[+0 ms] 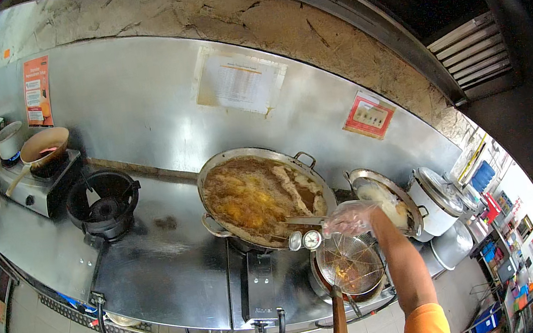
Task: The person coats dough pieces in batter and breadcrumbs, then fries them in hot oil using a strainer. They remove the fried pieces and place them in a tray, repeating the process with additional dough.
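Note:
My right hand [348, 218], in a clear plastic glove, grips a flat metal utensil [304, 219] at the right rim of a big wok [207, 169]. The utensil's far end reaches over bubbling brown oil [245, 199]; whether it is tongs or a spatula I cannot tell. Pale froth and battered-looking pieces [291, 188] float at the oil's right side. A dial thermometer [312, 240] sits at the near rim, just left of my hand. Below my hand, a wire skimmer [351, 263] with a wooden handle [338, 322] rests over a round pot [318, 280]. My left hand is out of view.
Right of the wok stands a smaller pan [412, 198] with pale contents, then lidded pots [438, 200]. A black burner [104, 206] and a portable stove [45, 193] carrying a frying pan [46, 143] are on the left. Black hoses [104, 331] hang off the steel counter [165, 278].

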{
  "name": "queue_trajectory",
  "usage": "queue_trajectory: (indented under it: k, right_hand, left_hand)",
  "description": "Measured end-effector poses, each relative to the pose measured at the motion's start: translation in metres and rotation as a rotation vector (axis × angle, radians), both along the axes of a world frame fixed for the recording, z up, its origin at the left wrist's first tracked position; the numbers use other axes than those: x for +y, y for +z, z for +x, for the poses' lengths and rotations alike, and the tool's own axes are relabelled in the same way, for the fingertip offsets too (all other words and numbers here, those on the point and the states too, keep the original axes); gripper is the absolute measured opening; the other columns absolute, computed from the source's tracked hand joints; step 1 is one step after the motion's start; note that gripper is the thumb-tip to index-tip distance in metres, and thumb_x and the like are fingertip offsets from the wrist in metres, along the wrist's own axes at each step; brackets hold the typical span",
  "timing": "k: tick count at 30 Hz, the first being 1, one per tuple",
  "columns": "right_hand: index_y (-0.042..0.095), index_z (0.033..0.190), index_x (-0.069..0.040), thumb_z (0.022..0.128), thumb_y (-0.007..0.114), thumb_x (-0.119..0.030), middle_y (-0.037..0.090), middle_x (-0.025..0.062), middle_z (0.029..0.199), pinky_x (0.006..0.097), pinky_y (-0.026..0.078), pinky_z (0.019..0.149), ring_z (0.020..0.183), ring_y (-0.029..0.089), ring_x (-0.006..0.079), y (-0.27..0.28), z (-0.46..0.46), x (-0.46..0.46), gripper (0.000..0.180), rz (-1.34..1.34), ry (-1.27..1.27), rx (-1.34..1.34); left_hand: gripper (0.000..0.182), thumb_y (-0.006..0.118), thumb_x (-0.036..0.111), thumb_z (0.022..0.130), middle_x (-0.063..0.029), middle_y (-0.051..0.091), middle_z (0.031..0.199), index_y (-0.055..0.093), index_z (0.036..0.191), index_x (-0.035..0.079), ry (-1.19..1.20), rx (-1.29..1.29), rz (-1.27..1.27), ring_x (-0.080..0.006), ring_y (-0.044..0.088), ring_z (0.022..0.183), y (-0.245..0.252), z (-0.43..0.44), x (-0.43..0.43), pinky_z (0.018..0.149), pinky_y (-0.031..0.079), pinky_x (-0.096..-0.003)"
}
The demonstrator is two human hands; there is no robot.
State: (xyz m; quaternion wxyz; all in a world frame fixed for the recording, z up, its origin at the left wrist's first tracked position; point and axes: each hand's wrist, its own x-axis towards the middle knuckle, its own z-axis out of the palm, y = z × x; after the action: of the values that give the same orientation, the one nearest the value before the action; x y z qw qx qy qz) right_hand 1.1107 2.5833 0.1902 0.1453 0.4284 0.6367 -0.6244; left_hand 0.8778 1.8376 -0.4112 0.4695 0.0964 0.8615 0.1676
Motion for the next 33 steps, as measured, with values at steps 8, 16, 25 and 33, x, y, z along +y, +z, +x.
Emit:
queue_trajectory:
  k: [8,16,25,33]
  right_hand:
    - [0.071,0.099,-0.007,0.098,0.063,-0.030,0.046,-0.0093,0.060,0.0233,0.028,0.040,0.047,0.038,0.0034,-0.018,-0.022,0.000,0.024,0.118,0.039,0.058]
    - [0.069,0.081,0.000,0.084,0.059,-0.020,0.062,0.0132,0.064,0.0431,0.051,0.059,0.059,0.063,0.0288,-0.028,-0.050,-0.019,0.022,1.211,0.680,-0.323]
    - [0.073,0.074,-0.004,0.072,0.066,-0.015,0.070,0.0184,0.074,0.0462,0.055,0.066,0.075,0.071,0.0362,-0.030,-0.031,-0.032,0.013,1.659,0.710,-0.322]
    - [0.071,0.092,-0.004,0.079,0.061,-0.017,0.072,0.0167,0.089,0.0464,0.054,0.078,0.091,0.069,0.0366,-0.033,0.031,-0.036,0.022,1.680,0.697,-0.302]
  left_hand:
    - [0.020,0.057,0.024,0.094,-0.0131,0.056,0.069,0.064,0.084,0.008,-0.116,0.292,0.551,-0.0320,0.059,0.073,-0.003,0.020,0.051,0.069,0.050,-0.0465]
    - [0.031,0.053,0.033,0.098,-0.0152,0.069,0.091,0.065,0.105,0.006,-0.147,0.032,0.729,-0.0302,0.063,0.070,-0.003,-0.031,0.068,0.065,0.051,-0.0472]
    - [0.040,0.061,0.041,0.095,-0.0101,0.068,0.097,0.061,0.123,0.012,0.349,-0.346,0.149,-0.0259,0.066,0.076,0.014,-0.050,0.025,0.061,0.053,-0.0482]
    - [0.043,0.061,0.040,0.095,-0.0090,0.068,0.099,0.060,0.129,0.014,0.066,-0.464,0.305,-0.0259,0.067,0.078,0.003,-0.056,0.057,0.064,0.053,-0.0489]
